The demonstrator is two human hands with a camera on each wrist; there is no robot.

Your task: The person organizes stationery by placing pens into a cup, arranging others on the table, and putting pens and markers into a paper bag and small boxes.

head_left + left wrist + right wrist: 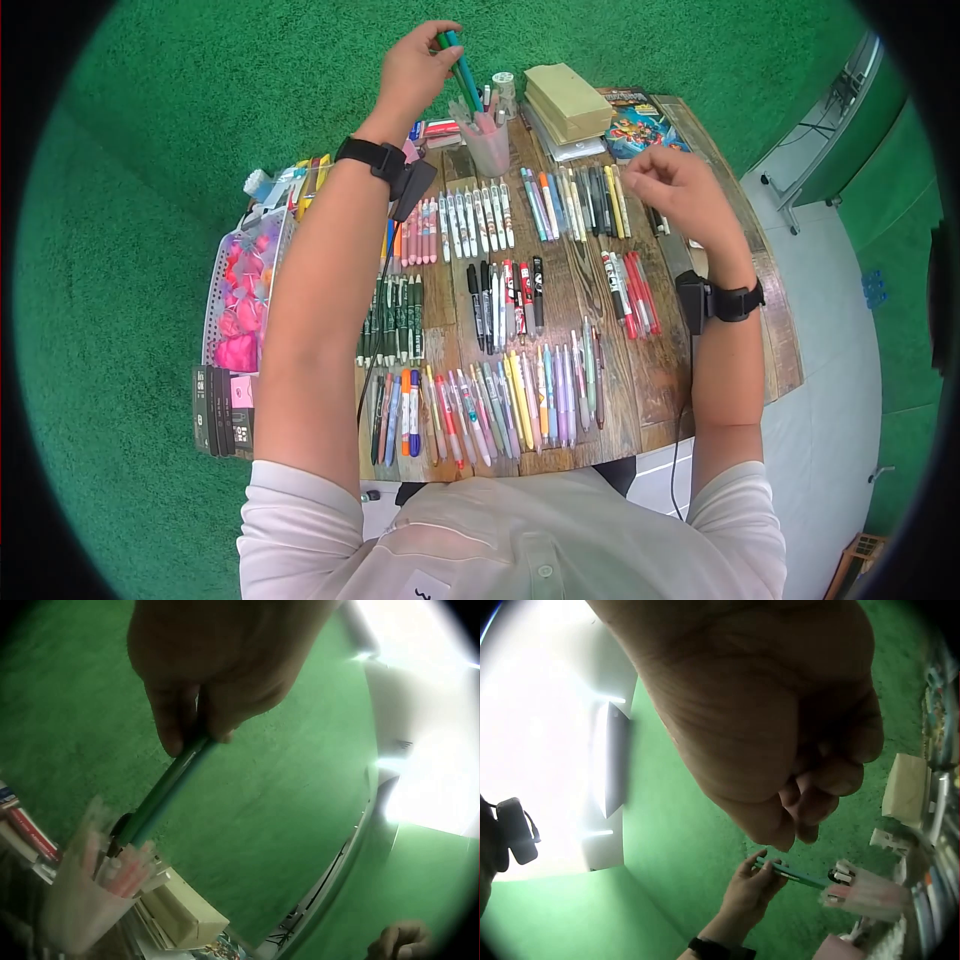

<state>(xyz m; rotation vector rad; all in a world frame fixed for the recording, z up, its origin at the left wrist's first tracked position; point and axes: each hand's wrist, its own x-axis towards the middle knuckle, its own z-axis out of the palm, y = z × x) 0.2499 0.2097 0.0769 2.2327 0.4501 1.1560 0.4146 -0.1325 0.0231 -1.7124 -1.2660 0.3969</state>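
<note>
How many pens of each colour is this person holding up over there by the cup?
Green pen: 1
Teal-blue pen: 1
Total: 2, both held in the left hand above the translucent cup

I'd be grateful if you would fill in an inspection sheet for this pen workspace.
Surface: wooden table, planks showing between the pens.
Job's things: two pens held with their lower ends at the mouth of a cup that holds more items; rows of pens lie on the wood.
Clutter: basket of pink items and black boxes at the left; paper stack by the far edge.
Hands: left hand pinches the two pens; right hand is raised, fingers loosely bent, nothing seen in it.
Cables: one thin black cable at the left forearm, another by the right.
Surroundings: green carpet; pale tiles at the right.
</note>
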